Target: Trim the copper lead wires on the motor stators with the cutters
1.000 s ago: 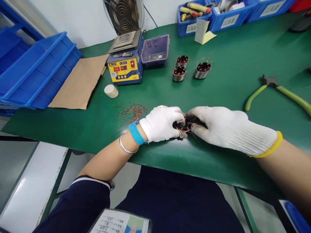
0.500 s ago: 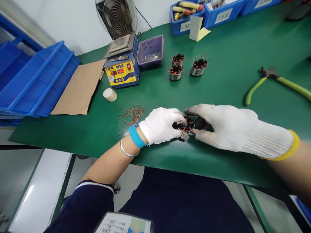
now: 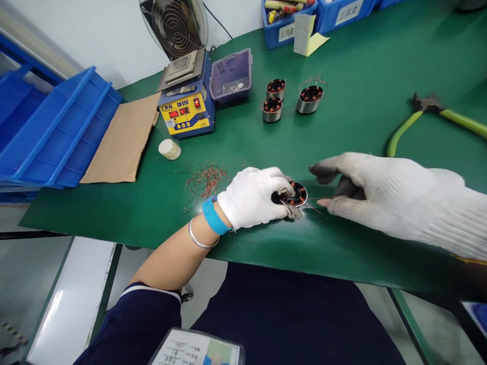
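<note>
My left hand [image 3: 258, 196], in a white glove with a blue wristband, is closed on a round copper-wound coil [image 3: 297, 194] with a metal rim, resting on the green table. Thin copper wires [image 3: 318, 198] run from the coil's right side toward my right hand [image 3: 365, 195], gloved in white with darkened fingers. Its thumb and a curled finger meet at the end of a wire, while the index finger stretches out above.
Three similar coils [image 3: 309, 99] stand further back. Green-handled cutters [image 3: 428, 104] lie at the right, copper wire scraps [image 3: 207, 180] left of my left hand. Behind are a white round block [image 3: 169, 149], a blue-yellow heating unit [image 3: 186, 114], a purple tray [image 3: 231, 76] and blue bins [image 3: 279, 33].
My right hand has moved right, away from the coil, and the wires now stretch between them. My left hand stays on the coil. The whole view has shifted slightly.
</note>
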The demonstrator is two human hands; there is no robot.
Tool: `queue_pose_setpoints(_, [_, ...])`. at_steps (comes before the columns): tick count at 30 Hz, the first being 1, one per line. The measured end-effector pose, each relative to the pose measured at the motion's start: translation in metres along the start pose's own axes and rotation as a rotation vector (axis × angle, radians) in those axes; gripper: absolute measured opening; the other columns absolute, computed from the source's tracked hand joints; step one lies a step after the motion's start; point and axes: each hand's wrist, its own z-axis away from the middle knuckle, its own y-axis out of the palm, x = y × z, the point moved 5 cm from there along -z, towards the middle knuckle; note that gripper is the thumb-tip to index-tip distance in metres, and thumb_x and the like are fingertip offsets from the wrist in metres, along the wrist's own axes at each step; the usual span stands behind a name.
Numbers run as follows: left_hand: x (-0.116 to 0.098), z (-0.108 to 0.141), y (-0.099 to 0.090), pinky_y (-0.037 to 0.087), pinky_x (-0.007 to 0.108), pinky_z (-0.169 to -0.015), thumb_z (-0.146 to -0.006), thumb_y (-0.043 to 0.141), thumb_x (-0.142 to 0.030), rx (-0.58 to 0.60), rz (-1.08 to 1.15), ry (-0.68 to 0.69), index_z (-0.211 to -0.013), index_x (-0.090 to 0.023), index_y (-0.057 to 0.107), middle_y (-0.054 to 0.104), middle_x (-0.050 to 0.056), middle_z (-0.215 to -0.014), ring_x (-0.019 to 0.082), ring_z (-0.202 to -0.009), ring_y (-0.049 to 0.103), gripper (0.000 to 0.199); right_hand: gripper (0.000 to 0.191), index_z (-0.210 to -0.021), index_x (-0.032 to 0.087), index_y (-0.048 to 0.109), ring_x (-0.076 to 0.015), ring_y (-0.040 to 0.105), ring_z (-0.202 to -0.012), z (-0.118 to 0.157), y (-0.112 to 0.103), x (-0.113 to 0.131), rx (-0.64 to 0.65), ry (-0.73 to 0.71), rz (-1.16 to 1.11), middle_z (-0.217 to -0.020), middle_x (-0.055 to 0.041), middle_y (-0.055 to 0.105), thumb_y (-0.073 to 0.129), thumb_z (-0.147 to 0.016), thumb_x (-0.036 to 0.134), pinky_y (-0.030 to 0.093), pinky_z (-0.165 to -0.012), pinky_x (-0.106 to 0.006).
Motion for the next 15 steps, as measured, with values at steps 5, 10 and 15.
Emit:
queue_pose_setpoints(5, [0.000,0.000,0.000,0.053,0.030,-0.080,-0.075,0.090,-0.041,0.018,0.017,0.009,-0.088,-0.024,0.078,0.078,0.000,-0.107,0.019,-0.092,0.075,0.025,0.049,-0.108,0.029,0.075,-0.0309,0.069,-0.075,0.006,0.011,0.011,0.091,-0.126,0.200,-0.106,-0.0105,0.076,0.043,-0.090,0.061,0.020,-0.042,-0.028])
queue_pose_setpoints(10, [0.000,0.002,0.000,0.053,0.030,-0.081,-0.075,0.090,-0.040,0.005,0.024,0.027,-0.089,-0.022,0.077,0.078,0.000,-0.106,0.018,-0.093,0.075,0.026,0.034,-0.085,0.024,0.068,-0.0216,0.053,-0.051,0.018,0.017,0.023,-0.004,-0.192,0.437,-0.073,-0.0091,0.068,0.041,-0.095,0.042,0.012,-0.045,-0.033])
queue_pose_setpoints(15, [-0.001,0.003,0.001,0.054,0.030,-0.079,-0.076,0.089,-0.041,-0.031,0.013,0.024,-0.088,-0.022,0.077,0.078,0.001,-0.106,0.018,-0.091,0.075,0.025,0.033,-0.086,0.024,0.068,-0.0203,0.056,-0.056,0.017,0.022,0.024,0.076,-0.179,0.459,-0.078,-0.0082,0.068,0.040,-0.095,0.039,0.014,-0.046,-0.031])
